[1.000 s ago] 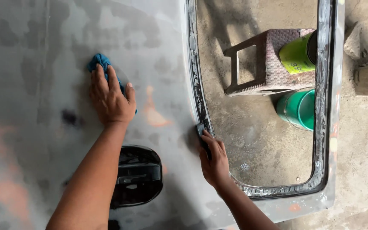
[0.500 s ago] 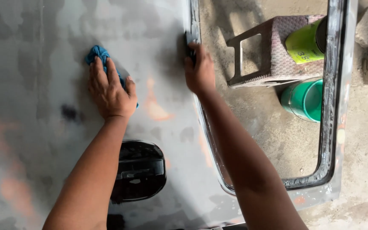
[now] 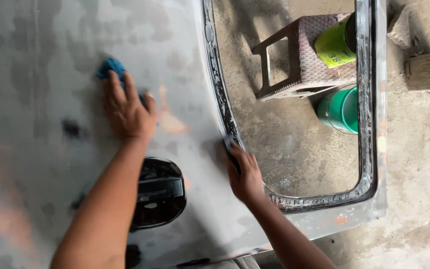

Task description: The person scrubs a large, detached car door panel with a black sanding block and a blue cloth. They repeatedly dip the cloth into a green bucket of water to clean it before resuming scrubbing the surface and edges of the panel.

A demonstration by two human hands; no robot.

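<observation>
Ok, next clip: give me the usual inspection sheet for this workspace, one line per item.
Surface: grey sanded car door panel, lying flat, patchy, with orange spots.
Job's things: blue cloth under the left hand; small dark piece pressed to the window frame edge, what it is cannot be told.
Clutter: black door handle recess in the panel.
Grippers: left hand flat on the cloth; right hand gripping at the frame edge.
Cables: nothing seen.
Surroundings: concrete floor seen through the window opening, brown woven stool, yellow-green can, green bucket, wooden block.
</observation>
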